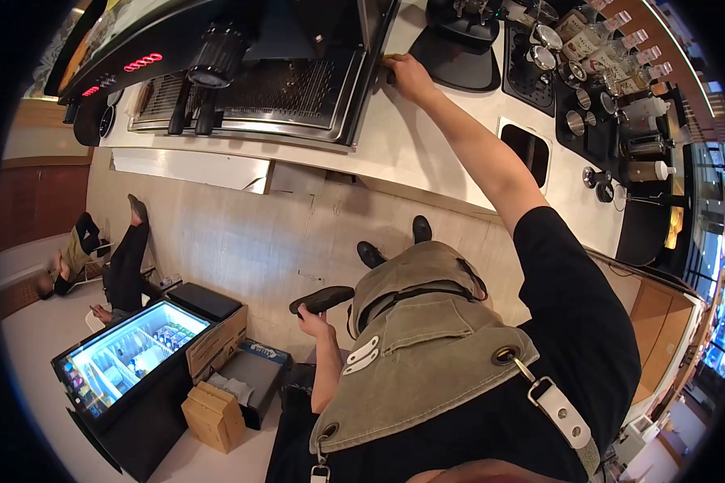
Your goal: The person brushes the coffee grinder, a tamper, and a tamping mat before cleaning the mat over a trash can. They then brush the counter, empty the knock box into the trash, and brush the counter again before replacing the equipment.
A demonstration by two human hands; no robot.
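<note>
My left hand [312, 324] is low beside the apron, its fingers closed at a dark, elongated object [322, 300] that I cannot identify. My right arm stretches across the pale counter [451, 137]. At its end, my right hand [411, 76] is closed at the right edge of the espresso machine [278, 101]. Something small and dark shows under its fingers, too hidden to name. Two black handles [193, 113] hang over the machine's metal drip grate. Just right of my right hand lies a black tray [459, 60].
Several bottles [612, 56] and metal cups stand on the right, beyond a counter opening [525, 151]. A lit display fridge [137, 350] and cardboard box [213, 414] are at lower left. People [125, 266] sit at far left.
</note>
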